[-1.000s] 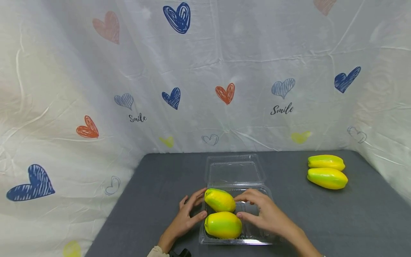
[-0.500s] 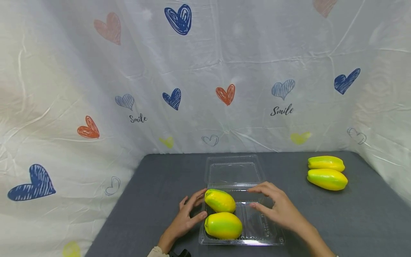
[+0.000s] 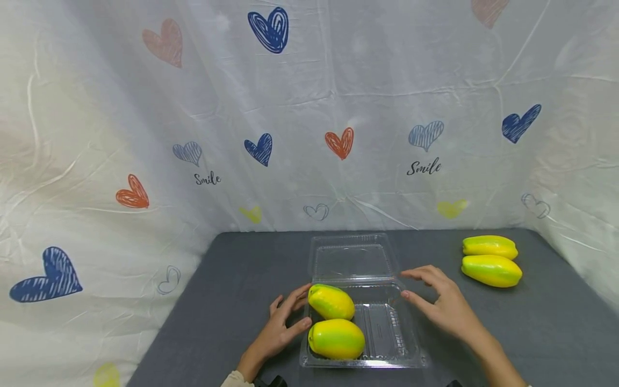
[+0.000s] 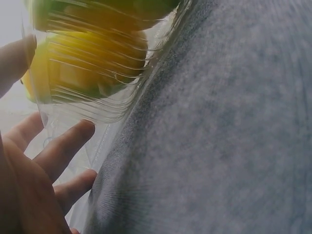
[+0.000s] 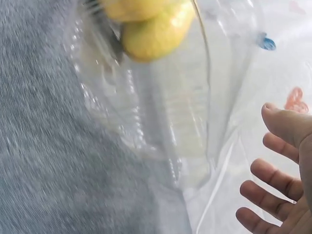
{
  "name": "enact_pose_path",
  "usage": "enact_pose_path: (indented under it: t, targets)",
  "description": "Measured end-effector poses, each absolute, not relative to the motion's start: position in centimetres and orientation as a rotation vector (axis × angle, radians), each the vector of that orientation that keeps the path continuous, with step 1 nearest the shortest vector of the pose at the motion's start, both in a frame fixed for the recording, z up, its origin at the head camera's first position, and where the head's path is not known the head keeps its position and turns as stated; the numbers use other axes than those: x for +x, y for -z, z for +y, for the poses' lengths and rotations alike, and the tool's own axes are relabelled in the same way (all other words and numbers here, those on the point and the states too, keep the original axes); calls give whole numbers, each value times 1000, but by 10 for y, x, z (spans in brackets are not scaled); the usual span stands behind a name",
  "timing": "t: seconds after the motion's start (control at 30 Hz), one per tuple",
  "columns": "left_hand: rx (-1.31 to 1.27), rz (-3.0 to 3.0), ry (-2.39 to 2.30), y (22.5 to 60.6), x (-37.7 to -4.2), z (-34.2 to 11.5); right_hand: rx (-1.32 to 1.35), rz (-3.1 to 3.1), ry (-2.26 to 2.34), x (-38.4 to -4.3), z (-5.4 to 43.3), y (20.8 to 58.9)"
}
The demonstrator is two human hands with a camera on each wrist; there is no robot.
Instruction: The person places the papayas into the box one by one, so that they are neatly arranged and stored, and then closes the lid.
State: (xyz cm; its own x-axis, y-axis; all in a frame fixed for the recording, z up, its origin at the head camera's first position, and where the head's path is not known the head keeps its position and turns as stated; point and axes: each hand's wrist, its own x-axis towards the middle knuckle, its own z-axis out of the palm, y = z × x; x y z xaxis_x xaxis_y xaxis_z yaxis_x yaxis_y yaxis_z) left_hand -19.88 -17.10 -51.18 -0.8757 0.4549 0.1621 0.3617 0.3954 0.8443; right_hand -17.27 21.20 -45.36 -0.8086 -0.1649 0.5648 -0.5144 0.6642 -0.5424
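A clear plastic clamshell box (image 3: 387, 352) lies on the table with its lid folded back, away from me. In its left half sit two yellow-green papayas (image 3: 336, 339), one behind the other. My left hand (image 3: 278, 329) rests at the box's left side, thumb near the rim and fingers spread along the wall; in the left wrist view the left hand (image 4: 36, 168) has loosely extended fingers, close to the clear wall. Off the box's right edge hovers my right hand (image 3: 450, 305), holding nothing, with thumb and fingers apart, as the right hand (image 5: 287, 180) in the right wrist view confirms.
Two more papayas (image 3: 490, 270) lie side by side at the back right of the dark grey table (image 3: 242, 269). The clear lid (image 3: 353, 258) lies behind the box. A white curtain (image 3: 300, 107) printed with hearts stands around the back and sides.
My right hand has let go of the rear papaya in the box and moved right, past the box's right edge. The left hand has stayed in place.
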Motion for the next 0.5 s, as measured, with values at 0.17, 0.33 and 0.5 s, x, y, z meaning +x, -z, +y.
enact_pose_path:
  t: [0.17,0.33,0.5]
  targets:
    - [722,2542,-1485,511,-200,-171,473,-2433,-995,-174,222,454]
    - [732,2541,-1471,511,-201,-171,443,-2423,-998,-177,230,454]
    - [725,2539,-1456,509,-201,-171,428,-2401,-984,-181,239,455]
